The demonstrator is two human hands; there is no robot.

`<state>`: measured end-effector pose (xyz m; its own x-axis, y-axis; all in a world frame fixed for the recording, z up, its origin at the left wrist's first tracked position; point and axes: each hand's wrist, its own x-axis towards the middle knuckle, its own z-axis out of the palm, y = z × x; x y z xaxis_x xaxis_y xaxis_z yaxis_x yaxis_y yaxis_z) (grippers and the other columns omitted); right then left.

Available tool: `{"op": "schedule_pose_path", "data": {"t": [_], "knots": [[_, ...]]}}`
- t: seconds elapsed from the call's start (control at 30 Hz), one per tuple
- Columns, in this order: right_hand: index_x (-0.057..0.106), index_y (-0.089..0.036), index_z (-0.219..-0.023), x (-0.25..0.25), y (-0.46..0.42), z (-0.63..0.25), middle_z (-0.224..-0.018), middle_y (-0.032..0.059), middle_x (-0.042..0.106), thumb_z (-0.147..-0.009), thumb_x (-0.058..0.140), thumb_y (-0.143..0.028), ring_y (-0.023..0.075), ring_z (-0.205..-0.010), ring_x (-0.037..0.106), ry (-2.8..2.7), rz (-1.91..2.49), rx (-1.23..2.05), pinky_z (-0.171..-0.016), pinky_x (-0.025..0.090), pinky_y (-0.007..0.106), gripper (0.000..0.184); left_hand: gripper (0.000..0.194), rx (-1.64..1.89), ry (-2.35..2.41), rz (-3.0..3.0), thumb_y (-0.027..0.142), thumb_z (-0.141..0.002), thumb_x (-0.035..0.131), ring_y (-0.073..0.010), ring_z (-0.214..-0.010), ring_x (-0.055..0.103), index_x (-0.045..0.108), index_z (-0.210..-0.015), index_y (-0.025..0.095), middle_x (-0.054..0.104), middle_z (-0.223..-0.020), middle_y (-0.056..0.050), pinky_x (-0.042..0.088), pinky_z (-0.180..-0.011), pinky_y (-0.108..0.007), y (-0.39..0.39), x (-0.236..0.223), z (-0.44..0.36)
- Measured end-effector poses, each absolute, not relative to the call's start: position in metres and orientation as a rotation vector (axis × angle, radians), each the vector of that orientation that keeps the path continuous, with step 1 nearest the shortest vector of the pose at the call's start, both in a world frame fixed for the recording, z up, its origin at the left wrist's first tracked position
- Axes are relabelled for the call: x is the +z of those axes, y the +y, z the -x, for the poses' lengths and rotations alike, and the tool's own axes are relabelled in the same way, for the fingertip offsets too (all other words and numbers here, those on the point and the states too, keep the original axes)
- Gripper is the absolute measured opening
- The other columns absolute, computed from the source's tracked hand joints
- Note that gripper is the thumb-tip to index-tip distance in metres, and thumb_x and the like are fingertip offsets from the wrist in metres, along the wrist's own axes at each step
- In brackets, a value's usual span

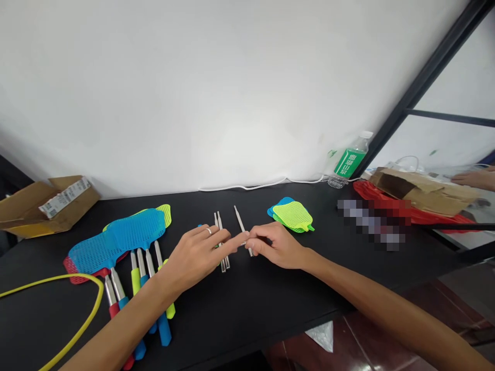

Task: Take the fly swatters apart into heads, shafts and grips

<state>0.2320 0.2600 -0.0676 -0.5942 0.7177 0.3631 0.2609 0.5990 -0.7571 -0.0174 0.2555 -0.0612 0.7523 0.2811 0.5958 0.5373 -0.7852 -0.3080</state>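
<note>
Narrow-tipped metal rod [240,218]: on or just above the tabletop [216,319], between similar rods [223,264] and fly-swatter heads [293,215] | right-hand grip [276,246]: fingertips gathered at its shaft, hold unclear | left-hand grip [199,252]: index extended, closure unclear | good practice: steady the shaft, avoid bending it.

Cardboard box [79,210]: open, far left of your grip.
White cable [265,184]: beyond your grip.
Bottle [350,162]: beyond your grip, to your right.
Yellow cord [101,289]: left of your grip.
</note>
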Motion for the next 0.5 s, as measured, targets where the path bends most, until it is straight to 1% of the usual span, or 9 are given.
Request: {"op": "schedule_pose_path", "data": {"t": [0.1,0.2,0.37,0.5], "knots": [[0.064,-0.019,-0.075,-0.068,0.271,-0.241,-0.067,0.0013,0.063,-0.102,0.049,-0.043,0.0125,-0.057,0.05,-2.008,0.894,0.823,-0.056,0.038,0.025,0.04,0.021,-0.824,-0.706,2.414,0.029,-0.097,0.064,-0.0161,-0.073,0.067,0.065,-0.117,0.022,0.072,-0.089,-0.001,0.048,-0.069,-0.03,0.261,-0.058,0.023],[0.063,-0.018,-0.073,-0.07,0.284,-0.252,-0.061,-0.0003,0.056,-0.101,0.05,-0.05,0.0122,-0.056,0.048,-1.778,0.991,0.821,-0.055,0.036,0.026,0.044,0.014,-0.898,-0.798,2.376,0.031,-0.096,0.066,-0.0164,-0.074,0.068,0.068,-0.105,0.02,0.074,-0.089,-0.002,0.049,-0.068,-0.03,0.268,-0.057,0.031],[0.057,-0.019,-0.066,-0.078,0.3,-0.26,-0.053,-0.0034,0.046,-0.096,0.055,-0.057,0.0101,-0.048,0.039,-1.528,1.024,0.969,-0.048,0.03,0.025,0.049,0.015,-1.058,-0.954,2.358,0.028,-0.094,0.069,-0.0164,-0.079,0.069,0.068,-0.106,0.019,0.075,-0.093,-0.002,0.049,-0.066,-0.028,0.273,-0.058,0.04],[0.057,-0.019,-0.068,-0.084,0.304,-0.26,-0.054,-0.0033,0.047,-0.092,0.06,-0.058,0.0092,-0.047,0.038,-1.425,1.008,1.17,-0.045,0.026,0.024,0.046,0.011,-1.165,-0.994,2.349,0.024,-0.096,0.066,-0.0158,-0.083,0.069,0.069,-0.105,0.02,0.075,-0.097,-0.003,0.05,-0.069,-0.027,0.273,-0.059,0.044]]}}
